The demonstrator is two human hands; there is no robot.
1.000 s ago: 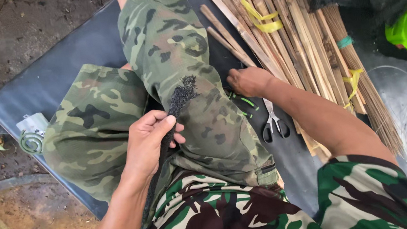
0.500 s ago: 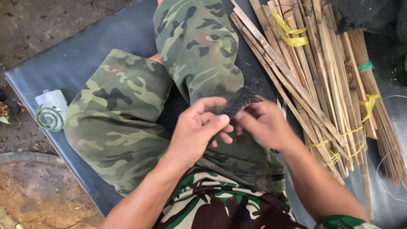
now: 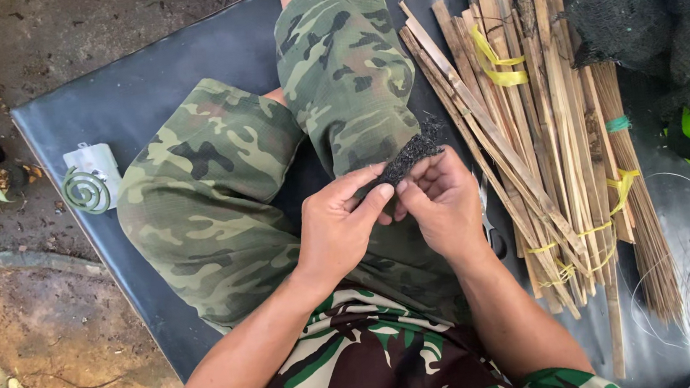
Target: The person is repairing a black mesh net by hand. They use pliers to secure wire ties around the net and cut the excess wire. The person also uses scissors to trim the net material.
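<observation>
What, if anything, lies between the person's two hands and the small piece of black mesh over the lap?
Nothing visible does. The left hand and the right hand both already pinch the black mesh piece directly, above the camouflage trousers. The bamboo strips lie off to the right side, apart from the hands.

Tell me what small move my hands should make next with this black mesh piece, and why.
Probably pull the mesh taut between both hands. The left hand and right hand pinch its near end over the lap, while the far end lies crumpled on the thigh, so it likely needs straightening first.
</observation>
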